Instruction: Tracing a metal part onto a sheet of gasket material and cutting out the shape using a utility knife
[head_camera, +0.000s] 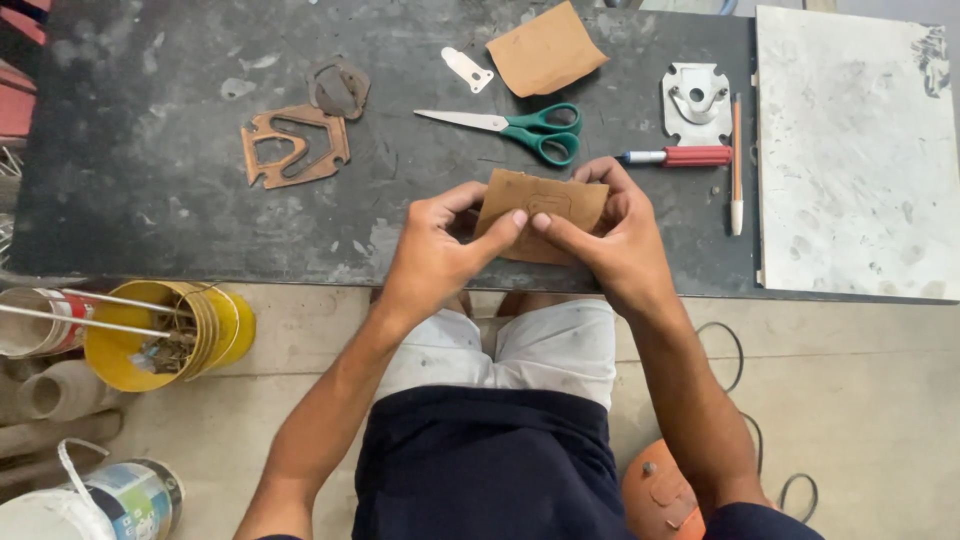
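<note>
Dark workbench (150, 190) w/ tools spread within reach. Both hands clamp a brown sheet piece (540, 205) at bench edge: left hand (435, 250) & right hand (615, 245) pinch it thumbs-on-top, flat for viewing the traced outline. Green scissors (520, 128), red marker (680, 156) lie just behind.

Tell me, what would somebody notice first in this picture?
Probably both hands, the left hand and right hand, pinching a brown sheet with an outline drawn on it, at the near edge of the dark workbench. Next, the green-handled scissors just beyond, and the yellow can on the floor at left.
</note>
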